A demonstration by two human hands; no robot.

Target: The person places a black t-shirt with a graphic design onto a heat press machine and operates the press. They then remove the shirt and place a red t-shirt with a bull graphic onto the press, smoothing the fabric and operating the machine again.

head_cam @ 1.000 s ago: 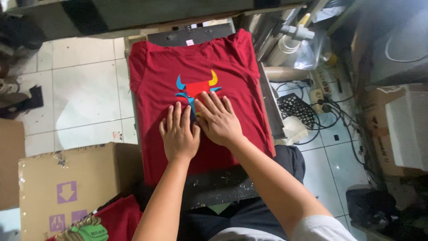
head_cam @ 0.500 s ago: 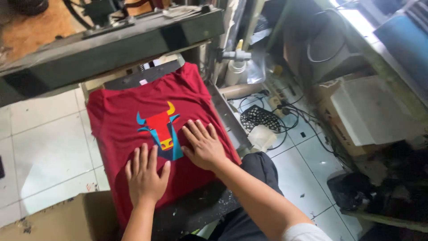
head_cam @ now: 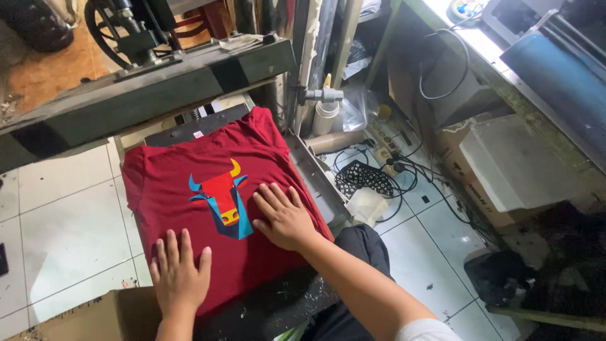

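A dark red T-shirt (head_cam: 189,164) lies spread flat on the lower platen of a heat press. On its chest is a bull-head print (head_cam: 222,197) in red, blue and yellow. My left hand (head_cam: 179,274) rests flat on the shirt's lower left hem, fingers apart. Just right of the print, my right hand (head_cam: 284,216) presses flat on the shirt with fingers spread. Neither hand holds anything.
The press's dark upper plate (head_cam: 145,88) hangs raised above the shirt's collar end. A cardboard box (head_cam: 95,319) stands at the lower left on the white tiled floor (head_cam: 63,221). Cables and a power strip (head_cam: 385,165) lie on the right, beside a box holding a white block (head_cam: 517,167).
My hands have slid apart on the shirt: the left down toward the hem, the right to the print's right side. The camera has turned, bringing the raised press plate into view.
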